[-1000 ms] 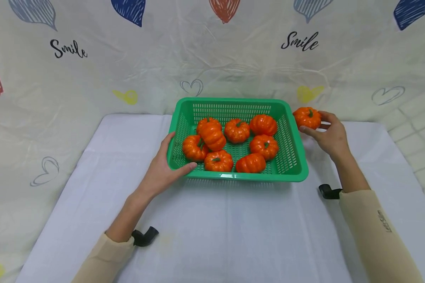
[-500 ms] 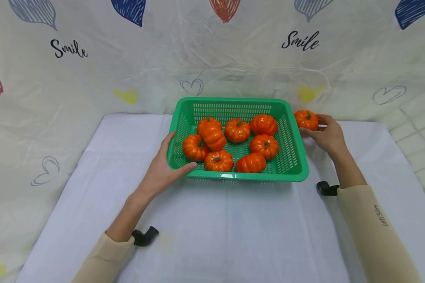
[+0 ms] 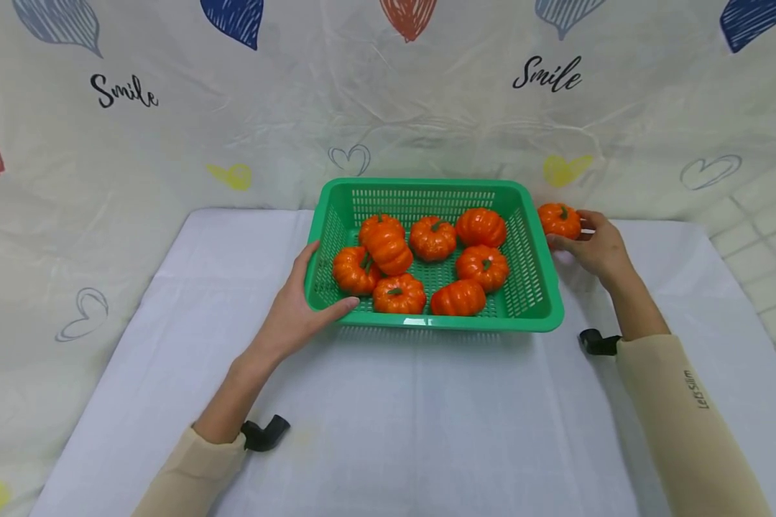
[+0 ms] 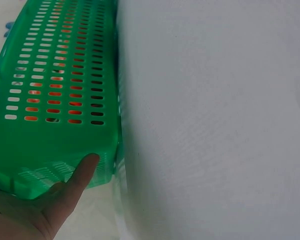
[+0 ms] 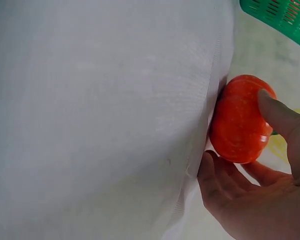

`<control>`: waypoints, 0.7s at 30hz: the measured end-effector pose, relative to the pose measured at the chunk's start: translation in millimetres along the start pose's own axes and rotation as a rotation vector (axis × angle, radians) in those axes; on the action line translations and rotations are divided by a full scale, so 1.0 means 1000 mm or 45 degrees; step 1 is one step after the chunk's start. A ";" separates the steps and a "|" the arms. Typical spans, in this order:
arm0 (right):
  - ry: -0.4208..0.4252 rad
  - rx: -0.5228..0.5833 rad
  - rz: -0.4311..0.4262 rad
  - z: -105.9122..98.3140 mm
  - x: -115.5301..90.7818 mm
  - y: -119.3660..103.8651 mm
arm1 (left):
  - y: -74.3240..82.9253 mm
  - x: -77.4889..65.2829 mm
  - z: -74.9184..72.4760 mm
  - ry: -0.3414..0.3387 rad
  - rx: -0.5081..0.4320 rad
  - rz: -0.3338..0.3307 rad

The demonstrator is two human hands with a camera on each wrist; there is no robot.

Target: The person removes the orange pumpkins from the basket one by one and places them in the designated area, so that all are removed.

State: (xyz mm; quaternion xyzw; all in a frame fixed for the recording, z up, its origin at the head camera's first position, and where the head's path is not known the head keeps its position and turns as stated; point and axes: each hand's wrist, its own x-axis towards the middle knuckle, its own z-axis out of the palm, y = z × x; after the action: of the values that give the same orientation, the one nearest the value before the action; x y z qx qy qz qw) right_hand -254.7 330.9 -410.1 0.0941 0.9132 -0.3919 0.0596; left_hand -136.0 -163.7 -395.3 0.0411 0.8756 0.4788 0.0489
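A green plastic basket (image 3: 427, 324) with slotted walls holds several small orange pumpkins (image 3: 433, 238). My left hand (image 3: 292, 309) grips its front left corner, the thumb lying over the rim. In the left wrist view, a finger (image 4: 84, 172) rests along the outside of the basket near the corner. Just right of the basket, my right hand (image 3: 598, 248) holds another small orange pumpkin (image 3: 559, 220). The right wrist view shows my thumb (image 5: 280, 115) on this pumpkin and fingers beneath it. Part of the pumpkin's far side is hidden.
A white cloth (image 3: 414, 424) covers the table. Behind it hangs a pale curtain (image 3: 336, 93) printed with hearts and lettering. White tiles (image 3: 763, 237) show at the far right. Dark camera mounts (image 3: 265, 432) sit at both wrists.
My right hand has moved slightly left with its pumpkin, closer to the basket's right side, and the pumpkin is a little lower. The left hand and basket have stayed in place.
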 end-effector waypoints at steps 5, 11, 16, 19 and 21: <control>-0.032 0.001 -0.005 -0.001 0.000 0.000 | 0.000 0.000 0.001 -0.006 -0.001 -0.007; -0.047 0.006 -0.003 -0.003 -0.001 -0.002 | 0.001 0.000 0.001 0.000 0.001 -0.003; -0.011 0.023 -0.016 -0.007 -0.005 -0.003 | 0.001 -0.001 0.001 0.003 0.005 -0.006; 0.029 0.031 -0.033 -0.010 -0.007 -0.005 | 0.001 -0.001 0.001 0.003 0.008 -0.008; 0.060 0.033 -0.032 -0.012 -0.009 -0.007 | 0.001 -0.001 0.000 0.004 0.012 -0.007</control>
State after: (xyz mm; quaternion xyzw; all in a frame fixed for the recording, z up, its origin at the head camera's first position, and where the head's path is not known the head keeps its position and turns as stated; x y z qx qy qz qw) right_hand -248.1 333.9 -395.0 0.0924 0.9104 -0.4021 0.0318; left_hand -135.3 -163.0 -394.8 0.0382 0.8780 0.4747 0.0486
